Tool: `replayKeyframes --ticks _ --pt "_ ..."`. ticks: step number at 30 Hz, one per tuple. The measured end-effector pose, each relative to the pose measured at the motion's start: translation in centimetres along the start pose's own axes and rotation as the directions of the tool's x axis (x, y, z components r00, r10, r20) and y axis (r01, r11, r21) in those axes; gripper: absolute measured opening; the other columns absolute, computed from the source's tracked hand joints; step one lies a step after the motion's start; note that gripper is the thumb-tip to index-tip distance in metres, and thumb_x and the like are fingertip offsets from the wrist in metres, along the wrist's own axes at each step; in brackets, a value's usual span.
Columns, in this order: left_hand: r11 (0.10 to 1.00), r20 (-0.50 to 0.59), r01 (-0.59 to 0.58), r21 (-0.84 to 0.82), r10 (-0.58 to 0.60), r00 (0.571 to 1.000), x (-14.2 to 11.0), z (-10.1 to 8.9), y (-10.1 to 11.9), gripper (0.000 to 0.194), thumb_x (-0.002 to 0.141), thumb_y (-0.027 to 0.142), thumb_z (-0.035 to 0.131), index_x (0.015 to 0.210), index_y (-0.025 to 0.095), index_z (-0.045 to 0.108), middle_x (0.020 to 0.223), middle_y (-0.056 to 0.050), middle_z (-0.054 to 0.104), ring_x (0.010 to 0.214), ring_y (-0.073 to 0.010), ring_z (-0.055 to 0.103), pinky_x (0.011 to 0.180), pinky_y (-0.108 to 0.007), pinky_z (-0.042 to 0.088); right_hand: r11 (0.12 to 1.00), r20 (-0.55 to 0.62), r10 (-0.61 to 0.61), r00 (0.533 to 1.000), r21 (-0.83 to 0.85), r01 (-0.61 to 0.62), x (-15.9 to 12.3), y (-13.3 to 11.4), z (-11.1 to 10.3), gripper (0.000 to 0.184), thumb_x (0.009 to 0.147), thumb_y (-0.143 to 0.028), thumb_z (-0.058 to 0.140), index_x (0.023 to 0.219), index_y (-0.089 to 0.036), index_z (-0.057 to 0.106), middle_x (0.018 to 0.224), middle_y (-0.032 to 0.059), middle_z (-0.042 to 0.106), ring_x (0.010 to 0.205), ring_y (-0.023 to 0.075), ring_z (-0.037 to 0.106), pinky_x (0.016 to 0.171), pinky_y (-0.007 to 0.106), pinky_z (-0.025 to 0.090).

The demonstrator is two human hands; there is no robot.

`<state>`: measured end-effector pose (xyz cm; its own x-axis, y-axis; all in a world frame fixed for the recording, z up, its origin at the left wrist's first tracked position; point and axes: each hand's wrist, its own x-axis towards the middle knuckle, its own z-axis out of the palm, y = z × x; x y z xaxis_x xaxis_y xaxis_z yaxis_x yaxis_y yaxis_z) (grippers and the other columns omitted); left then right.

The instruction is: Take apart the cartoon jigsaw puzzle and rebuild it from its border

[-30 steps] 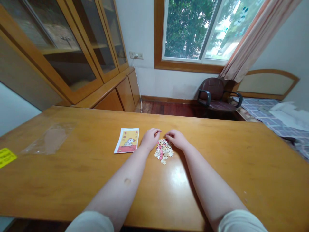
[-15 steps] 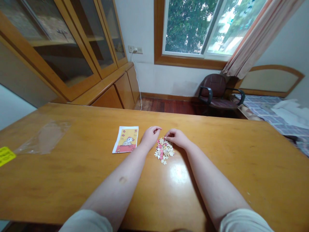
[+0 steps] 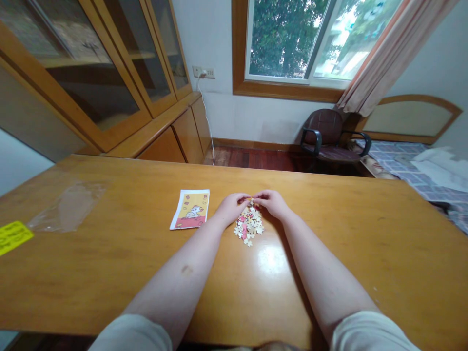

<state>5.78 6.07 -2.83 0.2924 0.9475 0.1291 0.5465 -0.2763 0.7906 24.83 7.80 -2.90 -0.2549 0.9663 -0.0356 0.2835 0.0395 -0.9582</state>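
A heap of small jigsaw puzzle pieces, mostly cream with some pink ones, lies on the wooden table. At the heap's far edge, my left hand and my right hand meet with fingertips nearly touching. A single puzzle piece shows between the fingertips; the right fingers pinch at it. The left fingers are bent together, and what they hold, if anything, is too small to make out. Left of my left hand lies a picture sheet with a white cartoon animal on yellow and pink.
A clear plastic bag and a yellow label lie at the table's left. Beyond the table stand a glass-door cabinet, a brown armchair and a bed. A white cord hangs from a wall socket.
My left hand has moved right and my right hand slightly up, so their fingertips now come together over the far edge of the heap. The view has shifted slightly.
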Motion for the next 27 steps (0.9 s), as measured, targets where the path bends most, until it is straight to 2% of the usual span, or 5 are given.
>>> replayKeyframes --ticks 3,7,14,21,27 --pt "0.999 0.02 -0.007 -0.033 0.007 1.0 0.0 -0.1 0.2 0.03 0.089 0.035 0.055 0.109 0.019 0.071 0.108 -0.007 0.073 0.1 -0.0217 0.066 0.091 -0.034 0.051 0.998 -0.086 -0.043 0.995 0.035 0.046 0.0 -0.2 0.0 0.024 0.069 -0.036 0.07 0.082 -0.015 0.072 0.076 0.0053 0.072 0.067 0.0163 0.063 0.068 0.03 0.05" --pt "0.994 0.032 -0.008 -0.109 0.012 0.999 -0.1 -0.1 0.5 0.028 0.087 0.031 0.057 0.108 0.019 0.071 0.107 -0.007 0.073 0.099 -0.0216 0.066 0.092 -0.035 0.051 0.978 -0.175 -0.206 0.963 -0.062 0.198 -0.3 -0.6 0.3 0.014 0.072 -0.031 0.066 0.077 -0.019 0.071 0.082 0.0051 0.071 0.079 0.0181 0.064 0.078 0.032 0.051" --pt "0.987 -0.105 -0.025 -0.158 0.009 0.994 0.0 -0.1 0.1 0.027 0.087 0.035 0.058 0.104 0.018 0.071 0.105 -0.007 0.073 0.1 -0.0206 0.065 0.092 -0.033 0.05 0.903 -0.127 -0.384 0.915 -0.259 0.343 -0.7 -1.0 0.6 0.011 0.08 -0.026 0.064 0.076 -0.023 0.074 0.082 0.0055 0.071 0.081 0.0188 0.064 0.08 0.033 0.051" --pt "0.995 -0.117 -0.027 -0.096 0.016 0.993 0.0 -0.1 0.2 0.026 0.088 0.032 0.057 0.106 0.018 0.071 0.108 -0.007 0.072 0.102 -0.0205 0.064 0.095 -0.035 0.049 0.847 -0.056 -0.44 0.896 -0.359 0.393 -0.7 -0.4 0.6 0.014 0.085 -0.028 0.062 0.086 -0.024 0.076 0.085 0.0049 0.071 0.081 0.0174 0.063 0.08 0.031 0.051" --pt "0.999 -0.105 -0.029 0.023 0.031 0.994 0.1 -0.1 0.0 0.029 0.09 0.028 0.054 0.113 0.019 0.068 0.11 -0.006 0.07 0.102 -0.0197 0.064 0.094 -0.034 0.05 0.817 -0.056 -0.398 0.916 -0.475 0.326 -0.4 0.3 0.3 0.02 0.088 -0.028 0.057 0.096 -0.025 0.076 0.091 0.0049 0.073 0.087 0.0183 0.064 0.084 0.031 0.049"
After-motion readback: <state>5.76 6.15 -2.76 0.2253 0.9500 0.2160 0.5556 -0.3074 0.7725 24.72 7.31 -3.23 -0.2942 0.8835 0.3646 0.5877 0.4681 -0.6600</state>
